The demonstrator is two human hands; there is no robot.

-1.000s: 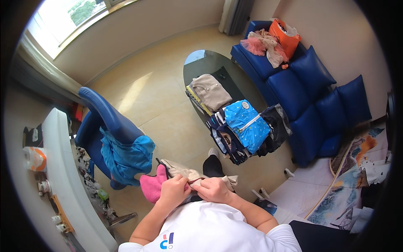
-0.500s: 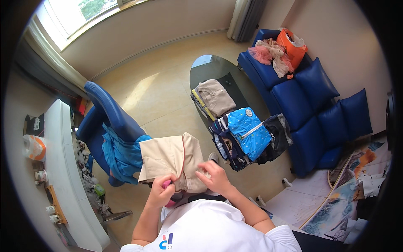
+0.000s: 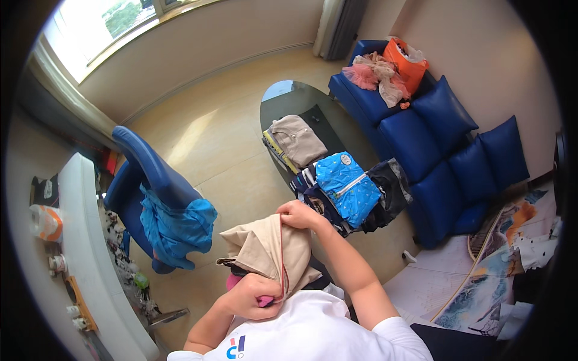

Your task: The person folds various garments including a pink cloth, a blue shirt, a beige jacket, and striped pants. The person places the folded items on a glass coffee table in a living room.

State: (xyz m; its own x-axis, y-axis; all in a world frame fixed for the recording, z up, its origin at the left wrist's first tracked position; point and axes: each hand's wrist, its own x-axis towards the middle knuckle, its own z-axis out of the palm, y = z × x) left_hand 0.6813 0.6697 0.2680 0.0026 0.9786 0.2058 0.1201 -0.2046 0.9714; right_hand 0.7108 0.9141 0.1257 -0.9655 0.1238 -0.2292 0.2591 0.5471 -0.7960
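A beige garment point(image 3: 256, 243) with a thin dark red trim hangs bunched in front of my body. My right hand point(image 3: 299, 215) pinches its upper edge near the trim. Lower down, against my shirt, my left hand point(image 3: 253, 296) is closed in a fist at the garment's lower edge. A pink and black object point(image 3: 265, 301) pokes out of this fist; its kind is hidden. More pink shows on the far side of the fist, under the cloth.
Ahead, a dark oval table point(image 3: 278, 107) bears folded clothes, with a blue dotted jacket point(image 3: 349, 189) on top. A blue chair point(image 3: 159, 171) with a blue cloth point(image 3: 177, 225) stands left, beside a white counter point(image 3: 87, 240). A blue sofa point(image 3: 406, 150) holds an orange bag point(image 3: 406, 66) and pink clothes.
The garment has shifted right and toward my body, away from the chair. My right hand has risen and closed on its edge. My left fist has moved lower and nearer my shirt.
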